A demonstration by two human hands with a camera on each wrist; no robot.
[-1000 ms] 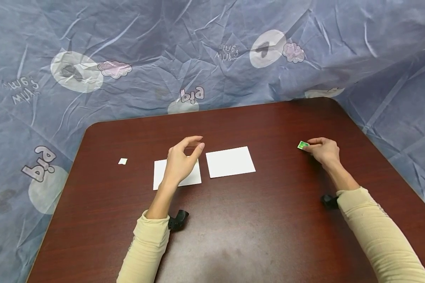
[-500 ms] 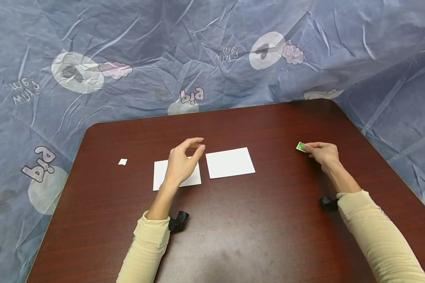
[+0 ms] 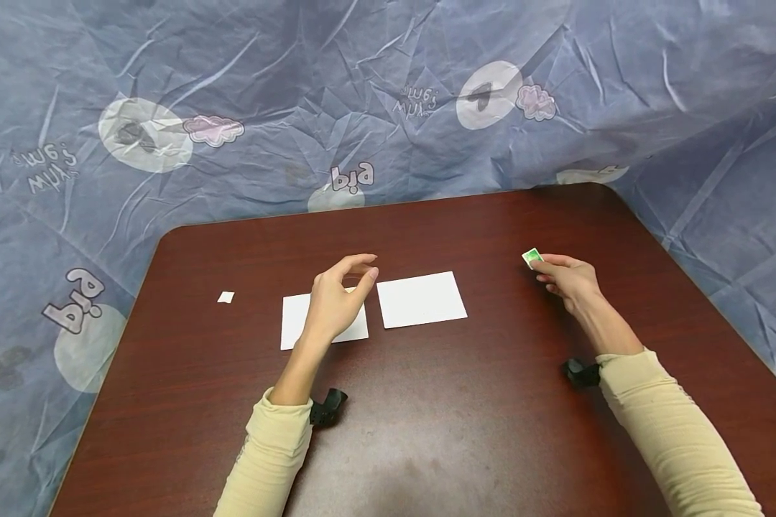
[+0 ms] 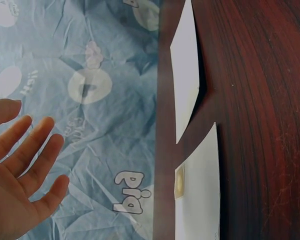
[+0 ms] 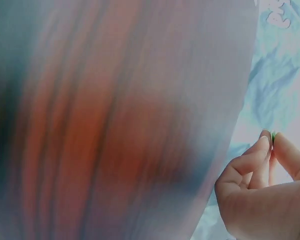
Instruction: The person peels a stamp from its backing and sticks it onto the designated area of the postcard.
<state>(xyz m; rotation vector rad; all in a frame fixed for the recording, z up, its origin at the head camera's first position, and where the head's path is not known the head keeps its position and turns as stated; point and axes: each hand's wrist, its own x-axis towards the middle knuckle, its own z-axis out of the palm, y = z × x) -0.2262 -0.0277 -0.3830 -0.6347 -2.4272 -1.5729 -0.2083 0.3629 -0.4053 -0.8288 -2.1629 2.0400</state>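
Between thumb and fingertips, my right hand [image 3: 565, 278] pinches a small green stamp [image 3: 532, 258] with a pale border, above the right part of the table. In the right wrist view only a thin green edge of the stamp [image 5: 273, 137] shows at the fingertips. My left hand [image 3: 336, 301] hovers over the left white envelope [image 3: 292, 319], its fingers loosely curved around nothing, and hides part of it. A small yellowish stamp [image 4: 179, 182] sits at that envelope's corner in the left wrist view. A second white envelope [image 3: 420, 299] lies just to the right.
A small white paper square [image 3: 225, 296] lies on the left of the dark red-brown table [image 3: 465, 416]. Behind the table's far edge hangs a creased blue printed cloth [image 3: 388, 86], which also runs along both sides.
My right hand has moved left with the green stamp, and the stamp has tilted slightly. My left hand has stayed almost still over the left envelope.
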